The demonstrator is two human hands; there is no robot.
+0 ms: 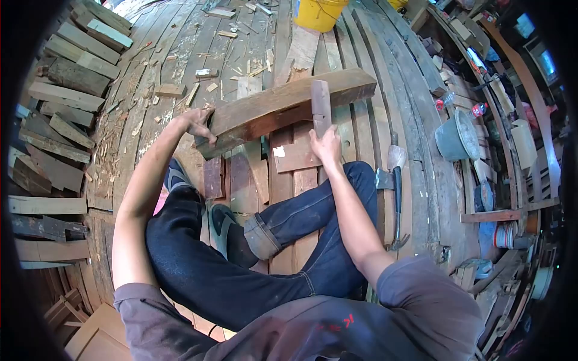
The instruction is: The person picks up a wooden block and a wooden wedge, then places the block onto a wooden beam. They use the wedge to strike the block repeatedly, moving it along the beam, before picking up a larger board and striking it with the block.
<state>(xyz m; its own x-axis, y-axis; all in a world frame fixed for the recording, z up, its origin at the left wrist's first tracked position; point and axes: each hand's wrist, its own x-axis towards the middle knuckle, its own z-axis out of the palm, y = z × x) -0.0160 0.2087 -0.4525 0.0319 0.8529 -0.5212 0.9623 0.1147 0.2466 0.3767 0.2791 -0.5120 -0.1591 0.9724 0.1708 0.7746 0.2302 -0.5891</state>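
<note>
A long, thick wooden beam [283, 105] lies slanted across the floor in front of my crossed legs. At its left end my left hand [198, 124] rests with the fingers spread over the end and edge. My right hand [326, 144] is wrapped round the lower part of a try square [321, 102], whose broad upper part lies against the beam's right portion. Just below the beam, a flat board [295, 157] with a white patch sits beside my right hand. A short reddish block [214, 178] stands under the beam's left part.
Right of my knee lie a hatchet [385, 179], a claw hammer [397, 207] and a mallet-like tool [396, 156]. A yellow bucket [319, 15] stands ahead, a grey bucket [456, 137] at right. Stacked wood pieces [66, 96] line the left; wood chips litter the floor.
</note>
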